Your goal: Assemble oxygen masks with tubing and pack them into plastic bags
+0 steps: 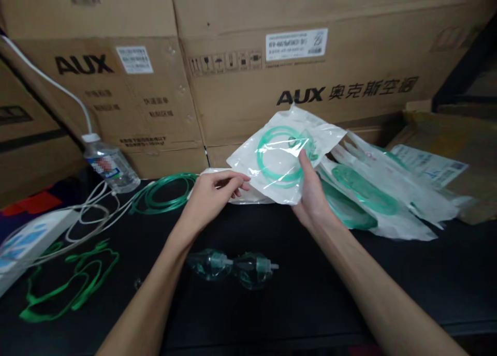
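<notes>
My right hand [313,193] grips the right edge of a sealed clear-and-white pouch [281,159], thumb on its front. Inside the pouch lie coiled green tubing [261,154] and what looks like a clear oxygen mask [306,141]. At the pouch's lower left corner is my left hand [215,193], its fingers loosely bent and apart, with nothing visible between them. Another white package [252,196] lies behind the hands. On the black table [295,304] below them rest two clear green mask-like pieces [209,265] with pale connectors.
Several similar pouches [365,190] are stacked at right, beside an open carton [481,164]. Large cardboard boxes [233,102] form the back. Leftward are coiled green tubing [166,193], a plastic bottle [112,164], a white power strip [34,242], cables and green straps [70,288].
</notes>
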A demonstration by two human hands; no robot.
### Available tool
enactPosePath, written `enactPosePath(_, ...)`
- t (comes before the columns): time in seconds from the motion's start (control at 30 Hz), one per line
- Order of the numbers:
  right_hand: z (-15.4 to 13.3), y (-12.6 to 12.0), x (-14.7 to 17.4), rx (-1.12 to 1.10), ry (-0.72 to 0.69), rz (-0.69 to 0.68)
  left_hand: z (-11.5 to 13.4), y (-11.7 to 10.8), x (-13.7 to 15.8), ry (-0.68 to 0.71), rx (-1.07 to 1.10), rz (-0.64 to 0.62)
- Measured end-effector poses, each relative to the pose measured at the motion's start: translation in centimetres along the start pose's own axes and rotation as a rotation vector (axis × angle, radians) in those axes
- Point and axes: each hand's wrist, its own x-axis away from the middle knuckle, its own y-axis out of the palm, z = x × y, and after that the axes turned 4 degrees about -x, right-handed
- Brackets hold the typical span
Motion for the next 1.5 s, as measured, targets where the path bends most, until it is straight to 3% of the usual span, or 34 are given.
enactPosePath(0.1, -0.1, 0.5, 0.5, -0.073, 0.034, -0.029, -0.8, 1.2, -0.2, -0.073, 0.058, -0.016)
enactPosePath(0.23, 0.0, 1.1, 1.3, -0.161, 0.041, -0.079, -1.1, 1.9, -0.3, -0.209, 0.339, 0.042)
enactPosePath(0.37, 0.5, 1.6, 1.8, -0.136, 0.070, -0.144, -0.6, 2.0, 0.0, -0.280, 0.531, -0.020)
enactPosePath(0.53, 1.1, 2.2, 2.5, -0.180, 0.097, -0.262, -0.5, 2.4, 0.3, -0.294, 0.493, -0.047)
enactPosePath(0.67, 0.9, 2.4, 2.8, -0.135, 0.103, -0.297, -1.0, 2.4, 0.3, -0.269, 0.362, 0.025)
enactPosePath(0.97, 1.7, -0.4, 0.8, -0.170, 0.240, 0.056, -3.4, 0.6, -0.8, -0.217, 0.196, 0.168)
enactPosePath(1.17, 1.9, -0.5, 0.9, -0.221, 0.288, 0.052, -2.6, -2.6, -0.4, -0.164, 0.044, 0.115)
enactPosePath(1.3, 1.9, 0.0, 0.7, -0.304, 0.362, 0.058, 0.0, -6.4, -0.4, -0.140, -0.099, 0.105)
enactPosePath(1.5, 2.2, -0.2, -0.4, -0.411, 0.486, 0.172, 4.1, -12.3, -0.8, -0.201, -0.266, 0.210)
